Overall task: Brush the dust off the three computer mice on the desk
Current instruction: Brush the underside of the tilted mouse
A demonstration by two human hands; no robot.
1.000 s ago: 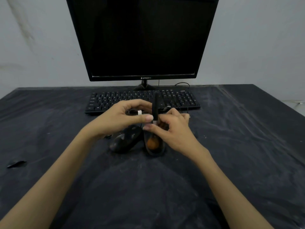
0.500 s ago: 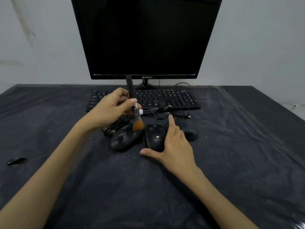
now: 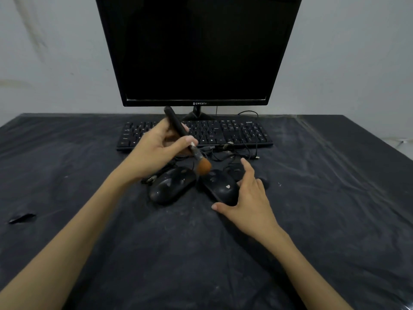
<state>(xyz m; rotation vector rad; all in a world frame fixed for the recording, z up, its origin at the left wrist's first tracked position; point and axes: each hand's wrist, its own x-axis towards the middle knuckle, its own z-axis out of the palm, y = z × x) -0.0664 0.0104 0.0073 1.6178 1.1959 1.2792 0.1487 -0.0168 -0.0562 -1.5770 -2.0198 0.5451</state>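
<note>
Three black computer mice lie side by side on the dark desk cover. The left mouse (image 3: 171, 186) sits free. My right hand (image 3: 248, 198) grips the middle mouse (image 3: 220, 186) from its right side, thumb at its near end, and tilts it. The third mouse (image 3: 237, 171) lies behind that hand, mostly hidden. My left hand (image 3: 156, 148) holds a black-handled brush (image 3: 178, 128); its orange-brown bristles (image 3: 203, 167) hang over the gap between the left and middle mice, at the middle mouse's front edge.
A black keyboard (image 3: 223, 133) lies behind the mice, with tangled mouse cables (image 3: 228, 152) in front of it. A dark monitor (image 3: 199, 50) stands at the back. A small black scrap (image 3: 21, 218) lies at the left. The desk cover (image 3: 335, 198) is dusty.
The brush passed from both hands into my left hand alone and swung right, from over the left mouse to the middle mouse. My right hand dropped onto the middle mouse and tilted it.
</note>
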